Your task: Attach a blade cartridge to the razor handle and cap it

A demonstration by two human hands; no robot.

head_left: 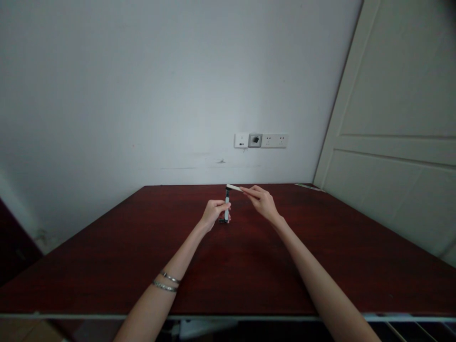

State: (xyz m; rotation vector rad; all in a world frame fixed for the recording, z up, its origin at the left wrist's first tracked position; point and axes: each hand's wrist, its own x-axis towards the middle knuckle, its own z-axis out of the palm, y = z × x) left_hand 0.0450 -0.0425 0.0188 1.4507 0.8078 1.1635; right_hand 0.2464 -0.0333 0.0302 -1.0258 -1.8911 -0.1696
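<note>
A small white folding stand with dark joints is held up over the middle of the table; its exact kind is hard to make out. My left hand is closed around the upright lower arm, thumb in front and fingertips showing on the far side. At the top, a flat white part slants off to the right from a dark hinge. The fingers of my right hand pinch the right end of that part. A dark piece juts left at the bottom of the upright, partly hidden by my left hand.
The dark red wooden table reaches back to a pale wall. Sockets and switches are set in the wall. A white panelled door leans along the right side. A thin strip lies at the back right corner.
</note>
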